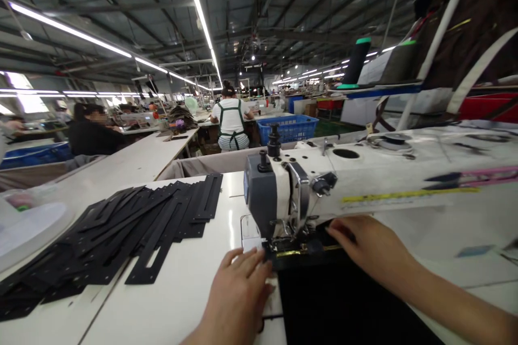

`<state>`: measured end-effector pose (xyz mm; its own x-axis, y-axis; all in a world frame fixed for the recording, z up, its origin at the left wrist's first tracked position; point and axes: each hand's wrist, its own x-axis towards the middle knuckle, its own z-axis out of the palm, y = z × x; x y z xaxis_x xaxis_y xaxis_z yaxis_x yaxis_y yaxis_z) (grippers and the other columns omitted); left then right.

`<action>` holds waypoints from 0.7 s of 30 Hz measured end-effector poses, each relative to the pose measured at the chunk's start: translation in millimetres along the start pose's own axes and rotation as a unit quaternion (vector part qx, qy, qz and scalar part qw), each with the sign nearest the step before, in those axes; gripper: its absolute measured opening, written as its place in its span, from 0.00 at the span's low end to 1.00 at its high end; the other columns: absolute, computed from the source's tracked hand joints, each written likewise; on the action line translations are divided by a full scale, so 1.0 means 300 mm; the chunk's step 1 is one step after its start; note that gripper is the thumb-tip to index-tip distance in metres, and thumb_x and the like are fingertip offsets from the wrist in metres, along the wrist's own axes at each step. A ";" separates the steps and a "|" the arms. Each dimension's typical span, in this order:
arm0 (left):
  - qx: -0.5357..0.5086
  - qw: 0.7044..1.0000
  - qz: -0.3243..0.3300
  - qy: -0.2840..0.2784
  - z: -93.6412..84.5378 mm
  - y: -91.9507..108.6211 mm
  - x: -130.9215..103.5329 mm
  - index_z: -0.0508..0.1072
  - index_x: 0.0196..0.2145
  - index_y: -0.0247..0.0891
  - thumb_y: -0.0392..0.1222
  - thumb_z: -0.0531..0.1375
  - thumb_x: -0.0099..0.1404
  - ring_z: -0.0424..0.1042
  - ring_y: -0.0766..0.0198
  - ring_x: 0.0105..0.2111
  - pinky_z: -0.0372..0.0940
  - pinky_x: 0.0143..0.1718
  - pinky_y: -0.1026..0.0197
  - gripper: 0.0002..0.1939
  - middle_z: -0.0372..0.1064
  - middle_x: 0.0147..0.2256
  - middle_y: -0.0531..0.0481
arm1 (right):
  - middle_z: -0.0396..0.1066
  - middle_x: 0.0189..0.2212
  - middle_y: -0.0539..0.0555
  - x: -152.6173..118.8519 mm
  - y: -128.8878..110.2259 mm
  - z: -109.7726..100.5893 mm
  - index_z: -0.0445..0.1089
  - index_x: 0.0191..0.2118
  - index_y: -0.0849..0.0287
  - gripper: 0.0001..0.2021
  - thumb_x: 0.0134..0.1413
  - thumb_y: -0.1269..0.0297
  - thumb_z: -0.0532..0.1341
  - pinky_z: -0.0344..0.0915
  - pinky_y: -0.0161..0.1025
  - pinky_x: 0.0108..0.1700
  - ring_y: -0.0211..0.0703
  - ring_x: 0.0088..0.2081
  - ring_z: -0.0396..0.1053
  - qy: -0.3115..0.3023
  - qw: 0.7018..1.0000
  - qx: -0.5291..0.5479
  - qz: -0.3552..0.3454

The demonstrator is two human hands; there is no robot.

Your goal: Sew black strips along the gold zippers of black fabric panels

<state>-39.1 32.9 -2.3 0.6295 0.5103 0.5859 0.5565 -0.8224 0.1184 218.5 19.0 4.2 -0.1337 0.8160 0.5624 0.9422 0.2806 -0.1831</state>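
Note:
A black fabric piece (343,302) lies under the head of a white and grey sewing machine (263,188) and hangs toward me. Along its upper edge runs a gold-toothed zipper (289,253), close to the presser foot. At the fabric's left edge, beside the needle area, my left hand (240,288) has its fingers bent and close together on the edge; its thumb is mostly hidden. To the right of the needle, my right hand (360,237) pinches the raised upper edge of the fabric between thumb and fingers.
Several black slotted strips (149,226) are heaped on the white table at left, near a white round object (36,232). Thread cones (358,62) stand at upper right. A blue basket (287,128) and a seated person (230,121) are ahead.

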 end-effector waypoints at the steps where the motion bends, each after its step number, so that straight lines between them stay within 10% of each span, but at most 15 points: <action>1: 0.013 1.000 -0.007 -0.007 0.001 -0.012 0.003 0.71 0.39 0.38 0.36 0.53 0.62 0.71 0.57 0.41 0.65 0.45 0.50 0.09 0.72 0.41 0.45 | 0.68 0.27 0.51 -0.003 -0.028 0.013 0.68 0.30 0.59 0.08 0.58 0.66 0.54 0.66 0.40 0.34 0.40 0.29 0.67 -0.023 0.999 0.015 -0.041; 8: 0.022 1.000 0.004 0.005 0.075 -0.019 0.000 0.73 0.36 0.39 0.33 0.51 0.63 0.70 0.60 0.43 0.59 0.52 0.49 0.11 0.72 0.40 0.45 | 0.67 0.47 0.59 -0.060 -0.221 0.114 0.66 0.48 0.65 0.16 0.53 0.75 0.51 0.62 0.48 0.50 0.49 0.48 0.64 0.002 0.988 0.076 -0.136; 21: 0.032 0.998 0.041 0.022 0.102 -0.031 0.001 0.72 0.35 0.36 0.34 0.51 0.63 0.71 0.59 0.42 0.64 0.47 0.55 0.10 0.72 0.39 0.43 | 0.68 0.45 0.59 -0.037 -0.220 0.095 0.67 0.47 0.63 0.17 0.52 0.76 0.50 0.62 0.49 0.50 0.49 0.47 0.65 -0.023 0.985 0.093 -0.142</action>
<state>-27.5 48.3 -27.6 0.6508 0.4302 0.6256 0.5390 -0.8421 0.0184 149.0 5.9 -12.9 -0.4014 0.7123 0.5758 0.7927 0.5851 -0.1711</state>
